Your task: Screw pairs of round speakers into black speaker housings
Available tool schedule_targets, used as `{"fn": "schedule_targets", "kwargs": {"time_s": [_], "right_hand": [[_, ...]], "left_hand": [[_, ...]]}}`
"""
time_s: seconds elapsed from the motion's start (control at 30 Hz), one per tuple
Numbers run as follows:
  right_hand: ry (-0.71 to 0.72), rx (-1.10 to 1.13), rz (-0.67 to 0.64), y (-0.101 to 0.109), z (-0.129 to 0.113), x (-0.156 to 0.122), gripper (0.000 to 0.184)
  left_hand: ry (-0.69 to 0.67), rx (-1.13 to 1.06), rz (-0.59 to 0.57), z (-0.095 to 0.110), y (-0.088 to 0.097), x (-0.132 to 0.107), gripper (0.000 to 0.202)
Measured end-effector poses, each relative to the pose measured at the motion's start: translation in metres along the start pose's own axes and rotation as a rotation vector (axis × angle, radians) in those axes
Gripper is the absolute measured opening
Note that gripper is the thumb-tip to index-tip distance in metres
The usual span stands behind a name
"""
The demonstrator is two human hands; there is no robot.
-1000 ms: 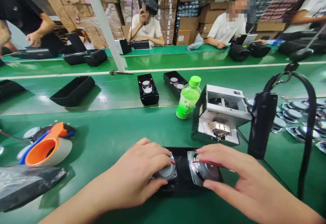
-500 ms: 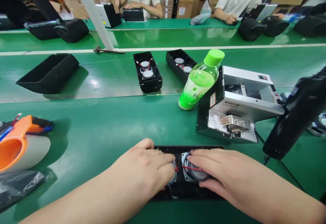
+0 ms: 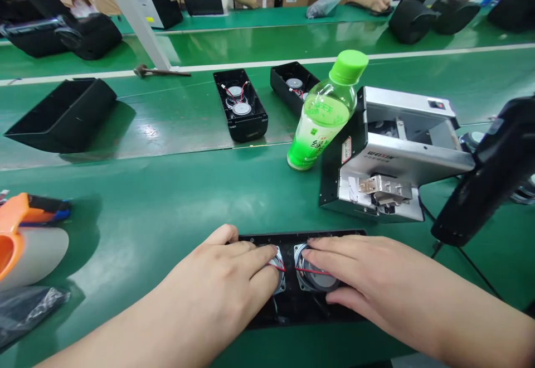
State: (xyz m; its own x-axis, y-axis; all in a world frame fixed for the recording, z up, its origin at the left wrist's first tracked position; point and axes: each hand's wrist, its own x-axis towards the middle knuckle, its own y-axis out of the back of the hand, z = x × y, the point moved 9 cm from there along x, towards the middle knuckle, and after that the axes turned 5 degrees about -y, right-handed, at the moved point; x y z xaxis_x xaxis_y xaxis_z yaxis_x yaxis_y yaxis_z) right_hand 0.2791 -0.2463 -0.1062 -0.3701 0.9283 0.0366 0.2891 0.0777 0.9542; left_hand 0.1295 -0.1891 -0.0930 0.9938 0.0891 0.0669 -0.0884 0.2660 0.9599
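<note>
A long black speaker panel point(image 3: 288, 315) lies on the green bench right in front of me, with two round speaker drivers set side by side in it. My left hand point(image 3: 234, 279) is closed over the left driver point(image 3: 279, 279) and covers most of it. On the right driver point(image 3: 315, 280), my right hand point(image 3: 355, 279) has its fingers along the top and its thumb at the lower edge. Red wires cross both drivers. The palms hide the panel's two ends.
Beyond the panel stand a green-capped bottle point(image 3: 321, 117) and a silver-black machine point(image 3: 388, 161). A black electric screwdriver point(image 3: 480, 184) is at right. Black housings point(image 3: 246, 125) stand farther back, an orange tape dispenser point(image 3: 16, 234) at left. Two people sit across the bench.
The view has shifted, so the bench things sit higher in the picture. Both hands stay on the same drivers. The person across at left has lowered a raised hand.
</note>
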Motion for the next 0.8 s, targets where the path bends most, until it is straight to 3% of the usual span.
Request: {"fn": "schedule_targets", "kwargs": {"time_s": [0.13,0.27,0.53,0.7,0.8], "right_hand": [[-0.001,0.002,-0.019,-0.001,0.0,-0.007,0.066],[0.018,-0.012,0.023,0.0,-0.001,-0.01,0.036],[0.034,0.023,0.052,0.01,0.0,-0.011,0.035],[-0.108,0.15,0.159,0.024,0.017,-0.037,0.049],[-0.192,0.258,0.228,0.022,0.02,-0.047,0.056]], "left_hand": [[-0.005,0.003,0.019,0.001,0.003,0.0,0.034],[0.009,-0.037,0.065,0.0,0.007,0.001,0.032],[0.025,-0.074,0.091,-0.002,0.012,-0.002,0.027],[0.093,-0.147,0.367,-0.008,0.038,-0.009,0.011],[0.105,-0.16,0.52,-0.005,0.05,-0.009,0.019]]}}
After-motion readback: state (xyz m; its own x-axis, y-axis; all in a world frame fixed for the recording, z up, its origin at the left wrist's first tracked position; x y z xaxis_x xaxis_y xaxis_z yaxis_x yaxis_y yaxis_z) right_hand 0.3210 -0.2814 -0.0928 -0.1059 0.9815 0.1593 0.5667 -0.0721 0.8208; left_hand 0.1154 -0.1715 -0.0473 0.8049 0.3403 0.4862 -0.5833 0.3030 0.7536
